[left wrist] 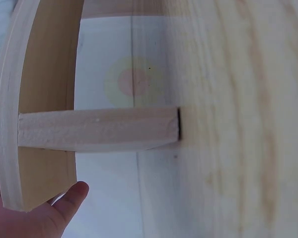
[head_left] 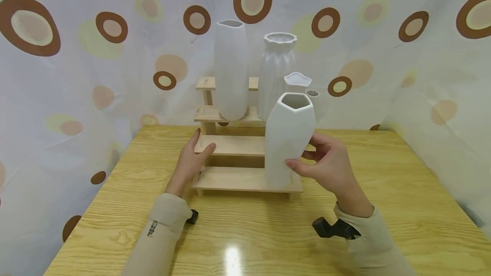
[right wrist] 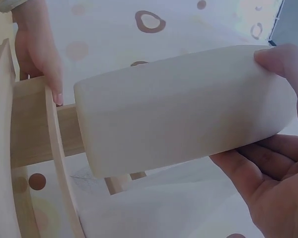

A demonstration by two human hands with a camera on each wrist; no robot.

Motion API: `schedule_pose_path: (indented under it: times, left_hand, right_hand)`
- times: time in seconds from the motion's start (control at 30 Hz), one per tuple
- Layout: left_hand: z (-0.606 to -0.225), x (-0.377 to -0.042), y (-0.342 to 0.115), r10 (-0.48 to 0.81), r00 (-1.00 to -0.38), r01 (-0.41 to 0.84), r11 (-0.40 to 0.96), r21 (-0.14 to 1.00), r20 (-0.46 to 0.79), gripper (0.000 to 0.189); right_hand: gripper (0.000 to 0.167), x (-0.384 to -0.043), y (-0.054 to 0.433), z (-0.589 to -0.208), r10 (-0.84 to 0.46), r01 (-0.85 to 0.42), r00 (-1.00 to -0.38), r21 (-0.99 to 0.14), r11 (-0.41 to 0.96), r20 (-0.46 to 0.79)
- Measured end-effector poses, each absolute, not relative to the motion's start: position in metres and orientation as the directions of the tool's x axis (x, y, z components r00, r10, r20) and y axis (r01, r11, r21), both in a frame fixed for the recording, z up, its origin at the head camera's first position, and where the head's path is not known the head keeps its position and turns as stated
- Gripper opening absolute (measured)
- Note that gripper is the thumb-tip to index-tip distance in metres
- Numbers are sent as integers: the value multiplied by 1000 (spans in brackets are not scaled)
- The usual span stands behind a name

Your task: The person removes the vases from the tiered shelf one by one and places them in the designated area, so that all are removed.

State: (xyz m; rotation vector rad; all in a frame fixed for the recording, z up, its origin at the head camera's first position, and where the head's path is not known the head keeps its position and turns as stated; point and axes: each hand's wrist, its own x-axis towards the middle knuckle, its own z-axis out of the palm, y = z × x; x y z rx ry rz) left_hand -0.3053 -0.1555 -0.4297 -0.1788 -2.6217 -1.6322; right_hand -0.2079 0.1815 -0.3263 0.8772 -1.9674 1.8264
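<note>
In the head view my right hand holds a white faceted vase with a five-sided mouth, thumb on the near side and fingers behind. The vase stands slightly tilted over the right end of the lowest step; whether its base touches the wood is unclear. The right wrist view shows the vase's smooth side between thumb and fingers. My left hand grips the left end of a stepped wooden rack at its second step, thumb over the board. In the left wrist view, part of that hand shows at the board's end.
A tall white vase stands on an upper step at left. Right of it are a ruffled-neck vase and a wavy-mouthed vase, partly hidden, with another small mouth behind. The wooden table meets a patterned curtain.
</note>
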Motion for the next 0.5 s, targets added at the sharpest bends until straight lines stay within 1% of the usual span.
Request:
schedule_pose_path:
  times: [0.33,0.5]
  left_hand:
    - [-430,-305,-156,81,-991,128,437,890,103,92]
    - [-429,-306,-156,86,-990,140,434,890,114,91]
  right_hand:
    - [49,-202,194,-316,-195,-633,-758,-774,-15,623]
    - [48,-199,203,-310,-154,-622,-771,-783,-28,618]
